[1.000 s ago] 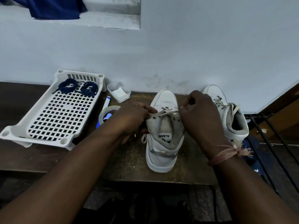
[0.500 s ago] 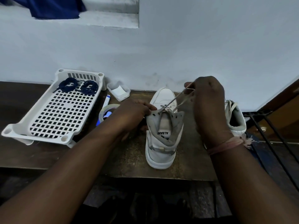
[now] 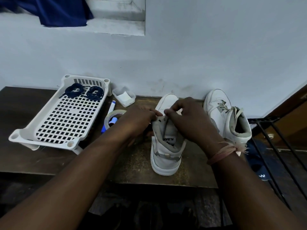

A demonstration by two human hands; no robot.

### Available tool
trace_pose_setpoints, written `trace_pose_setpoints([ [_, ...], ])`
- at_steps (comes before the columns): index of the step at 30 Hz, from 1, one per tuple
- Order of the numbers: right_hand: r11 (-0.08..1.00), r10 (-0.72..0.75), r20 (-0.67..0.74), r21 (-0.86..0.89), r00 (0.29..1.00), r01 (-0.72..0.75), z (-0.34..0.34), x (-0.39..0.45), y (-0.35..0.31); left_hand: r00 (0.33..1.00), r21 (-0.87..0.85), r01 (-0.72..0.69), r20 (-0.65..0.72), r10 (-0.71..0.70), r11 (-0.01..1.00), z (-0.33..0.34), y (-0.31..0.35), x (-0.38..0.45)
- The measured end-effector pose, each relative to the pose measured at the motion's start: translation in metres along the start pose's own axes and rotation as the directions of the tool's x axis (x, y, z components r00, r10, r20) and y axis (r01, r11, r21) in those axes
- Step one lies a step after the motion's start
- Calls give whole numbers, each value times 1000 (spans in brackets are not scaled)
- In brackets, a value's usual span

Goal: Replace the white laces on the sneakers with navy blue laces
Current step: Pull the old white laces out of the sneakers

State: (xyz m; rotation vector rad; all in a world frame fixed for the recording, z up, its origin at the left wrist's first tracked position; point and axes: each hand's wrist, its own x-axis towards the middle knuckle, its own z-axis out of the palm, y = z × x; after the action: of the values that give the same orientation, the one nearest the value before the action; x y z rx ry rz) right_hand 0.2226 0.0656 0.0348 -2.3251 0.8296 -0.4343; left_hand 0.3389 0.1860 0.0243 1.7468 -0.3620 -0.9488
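Observation:
A white high-top sneaker stands heel toward me on the wooden table. My left hand grips its collar on the left side. My right hand sits over the tongue and pinches the white lace near the top eyelets. A second white sneaker with its white lace still threaded stands to the right. Two coiled navy blue laces lie at the far end of a white perforated tray on the left.
A roll of tape and a blue-capped marker lie between tray and sneaker. A small clear container sits by the wall. Black metal bars and a dark sandal are at right. Blue cloth hangs top left.
My right hand pulled the white lace up and away from the eyelets, then came back down onto the tongue. My left hand stayed on the collar.

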Motion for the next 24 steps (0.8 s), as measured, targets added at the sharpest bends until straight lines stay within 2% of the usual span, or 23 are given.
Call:
trace_pose_setpoints([
  [1,971,51,-22,237,998,-44,-2,1,-1,1000,-2,2,2,-2,1000,0,1,-1],
  [2,865,97,-27,497,995,-71,-5,3,-3,1000,-3,1,4,-1,1000,0,2,-1],
  [3,702,143,-10,706,990,-95,-9,5,-5,1000,-6,0,5,0,1000,1,2,-2],
  [5,356,190,45,928,981,-111,-17,6,-10,1000,-16,-2,4,2,1000,2,2,-1],
  [6,275,217,33,957,976,-93,-20,7,-10,1000,-18,-2,2,2,1000,2,2,-1],
  [7,307,242,-13,949,970,-64,-23,8,-9,1000,-16,-1,0,1,1000,2,2,0],
  [8,458,236,-92,888,967,-28,-23,8,-6,1000,-13,-1,0,1,1000,2,1,0],
  [10,837,78,-193,545,978,41,-20,5,0,1000,-13,2,4,-2,1000,2,2,0],
  [11,945,-22,-159,320,987,72,-15,4,2,1000,-11,2,4,-2,1000,2,2,-1],
  [13,993,-107,-20,-55,994,106,-4,2,5,1000,6,-6,-2,6,1000,2,2,0],
  [15,954,-141,55,-257,988,151,6,0,2,1000,22,-9,2,9,1000,2,1,0],
  [18,955,-128,32,-265,991,132,8,2,1,1000,20,-1,-2,1,1000,2,1,-1],
  [21,998,46,-131,-40,990,-52,-4,7,-1,1000,1,-1,-2,1,1000,2,3,-2],
  [24,975,183,-296,175,937,-135,-16,10,0,1000,16,-8,12,7,1000,2,2,0],
])
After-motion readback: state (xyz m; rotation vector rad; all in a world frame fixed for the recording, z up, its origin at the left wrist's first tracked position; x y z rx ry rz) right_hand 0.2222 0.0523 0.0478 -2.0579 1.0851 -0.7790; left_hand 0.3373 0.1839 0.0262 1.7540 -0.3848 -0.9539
